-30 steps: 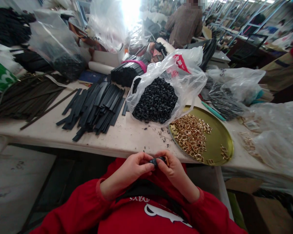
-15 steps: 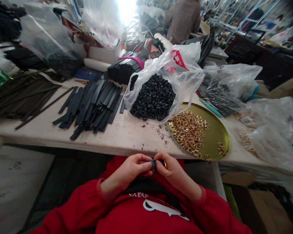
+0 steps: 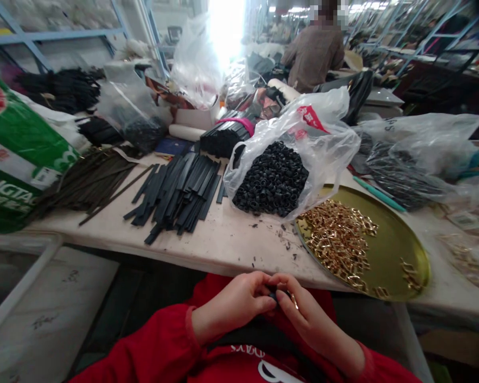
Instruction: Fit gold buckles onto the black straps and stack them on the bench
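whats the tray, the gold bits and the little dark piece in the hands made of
Tray: likely metal, gold-toned, its surface and rim shining. Gold bits: probably polished or plated metal, from bright glints. Dark piece: perhaps leather or plastic; the fingers hide most of it.

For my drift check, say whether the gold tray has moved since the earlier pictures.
No: against the table's front edge, the gold tray sits where it did; only the view has shifted.

The 2 hands [image 3: 239,302] [image 3: 308,307] mostly hide a dark piece [image 3: 273,296]; the left edge crops the green bag [image 3: 22,146].
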`<act>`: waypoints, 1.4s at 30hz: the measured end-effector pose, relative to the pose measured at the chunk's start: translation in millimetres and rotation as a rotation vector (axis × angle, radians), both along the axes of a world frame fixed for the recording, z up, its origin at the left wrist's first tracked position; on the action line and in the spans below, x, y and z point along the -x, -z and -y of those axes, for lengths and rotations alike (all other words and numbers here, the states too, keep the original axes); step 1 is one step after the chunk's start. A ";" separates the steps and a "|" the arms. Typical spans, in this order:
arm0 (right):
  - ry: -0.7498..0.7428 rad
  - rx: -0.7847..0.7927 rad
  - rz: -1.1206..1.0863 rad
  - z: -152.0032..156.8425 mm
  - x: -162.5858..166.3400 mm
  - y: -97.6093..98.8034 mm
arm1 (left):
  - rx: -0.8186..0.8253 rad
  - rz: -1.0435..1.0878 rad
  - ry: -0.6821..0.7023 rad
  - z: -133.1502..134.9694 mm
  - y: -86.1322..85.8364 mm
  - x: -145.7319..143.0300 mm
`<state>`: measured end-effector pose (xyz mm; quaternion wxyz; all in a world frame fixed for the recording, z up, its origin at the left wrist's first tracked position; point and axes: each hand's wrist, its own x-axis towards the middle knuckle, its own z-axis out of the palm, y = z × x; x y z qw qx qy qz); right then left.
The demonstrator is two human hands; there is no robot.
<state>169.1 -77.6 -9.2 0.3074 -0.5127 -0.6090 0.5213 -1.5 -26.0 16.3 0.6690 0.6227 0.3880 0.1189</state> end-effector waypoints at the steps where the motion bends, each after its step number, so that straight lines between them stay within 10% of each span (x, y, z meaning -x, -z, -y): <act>1: 0.021 -0.003 -0.028 -2.2 1.0 2.0 | -0.035 -0.004 0.036 -4.6 -2.6 0.1; 12: 0.236 -0.236 0.340 -71.8 1.2 37.9 | -0.680 -0.406 0.108 -75.4 3.3 5.9; 18: 0.262 -0.493 0.774 -103.1 -12.1 45.6 | -0.874 -1.076 -0.174 -150.1 4.1 57.7; 30: 0.422 -0.587 0.589 -101.3 -25.1 38.5 | -1.141 -0.951 0.219 -124.0 12.5 48.4; 42: 0.345 -0.468 1.202 -163.6 -50.5 11.8 | -1.169 -0.814 0.376 -139.5 0.5 56.6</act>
